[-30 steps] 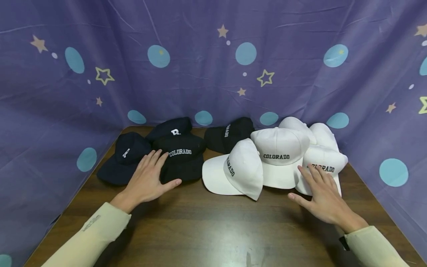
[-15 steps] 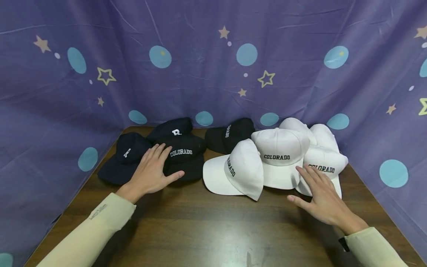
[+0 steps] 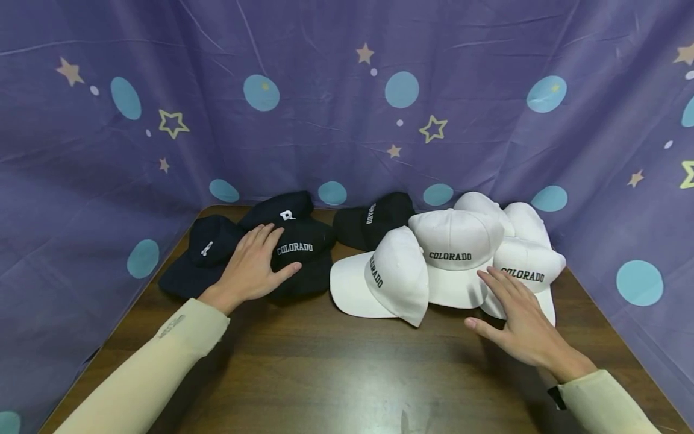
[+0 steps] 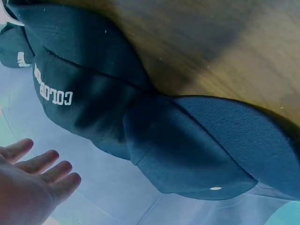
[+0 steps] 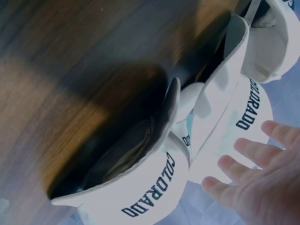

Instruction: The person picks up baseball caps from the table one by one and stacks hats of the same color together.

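My left hand (image 3: 250, 265) hovers with spread fingers over the black COLORADO cap (image 3: 303, 256), partly covering it. Beside it on the left sits a navy cap (image 3: 208, 244) with a small white emblem. In the left wrist view the fingers (image 4: 40, 164) appear apart from the caps. My right hand (image 3: 520, 322), fingers extended, is in front of the right white COLORADO cap (image 3: 528, 265). To its left stands another white cap (image 3: 454, 241), and further left a white cap turned sideways (image 3: 398, 271). The right wrist view shows the fingers (image 5: 248, 154) near the caps, gripping nothing.
At the back lie a navy cap with a white letter (image 3: 282, 208) and a black cap turned sideways (image 3: 379, 220). More white caps (image 3: 479, 202) sit behind at right. The wooden table (image 3: 347, 374) meets a purple patterned curtain (image 3: 336, 150) at its back and sides.
My left hand has shifted slightly forward and to the right over the black cap. The right hand has drifted a little left. The caps stay where they were.
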Demonstrator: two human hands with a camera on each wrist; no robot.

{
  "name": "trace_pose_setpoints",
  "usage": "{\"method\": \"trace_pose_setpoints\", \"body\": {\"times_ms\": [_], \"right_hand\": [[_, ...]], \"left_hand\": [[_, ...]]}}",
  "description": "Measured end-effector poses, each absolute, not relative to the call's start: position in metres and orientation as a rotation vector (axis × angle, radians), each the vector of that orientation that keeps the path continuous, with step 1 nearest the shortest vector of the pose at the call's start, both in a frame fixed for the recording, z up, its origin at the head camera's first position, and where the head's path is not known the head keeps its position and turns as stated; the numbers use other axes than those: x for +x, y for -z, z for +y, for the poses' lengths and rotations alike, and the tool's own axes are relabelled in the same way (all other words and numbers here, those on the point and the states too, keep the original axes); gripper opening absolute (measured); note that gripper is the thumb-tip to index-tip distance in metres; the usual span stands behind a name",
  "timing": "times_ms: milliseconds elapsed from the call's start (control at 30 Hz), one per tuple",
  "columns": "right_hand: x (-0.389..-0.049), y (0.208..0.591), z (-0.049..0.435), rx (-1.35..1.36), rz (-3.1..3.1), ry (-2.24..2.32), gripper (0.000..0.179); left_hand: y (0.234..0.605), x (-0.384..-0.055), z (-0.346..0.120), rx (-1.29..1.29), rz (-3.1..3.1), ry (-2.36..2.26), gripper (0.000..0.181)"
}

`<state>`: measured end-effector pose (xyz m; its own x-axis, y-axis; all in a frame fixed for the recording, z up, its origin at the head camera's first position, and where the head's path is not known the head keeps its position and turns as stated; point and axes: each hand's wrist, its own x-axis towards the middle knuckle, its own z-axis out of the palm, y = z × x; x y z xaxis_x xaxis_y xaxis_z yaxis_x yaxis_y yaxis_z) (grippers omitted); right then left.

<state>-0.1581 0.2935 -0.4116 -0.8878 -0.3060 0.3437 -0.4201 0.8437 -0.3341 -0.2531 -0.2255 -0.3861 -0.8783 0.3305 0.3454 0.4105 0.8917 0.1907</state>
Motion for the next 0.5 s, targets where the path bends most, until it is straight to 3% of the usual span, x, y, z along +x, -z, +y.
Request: {"method": "trace_pose_setpoints", "body": {"times_ms": [500], "right_hand": [[-0.157,0.413,0.291,0.553,-2.772,-0.594,0.093]], "left_hand": [[0.379,-0.29,-0.218,-0.496,-2.854,0.359,0.083]]}}
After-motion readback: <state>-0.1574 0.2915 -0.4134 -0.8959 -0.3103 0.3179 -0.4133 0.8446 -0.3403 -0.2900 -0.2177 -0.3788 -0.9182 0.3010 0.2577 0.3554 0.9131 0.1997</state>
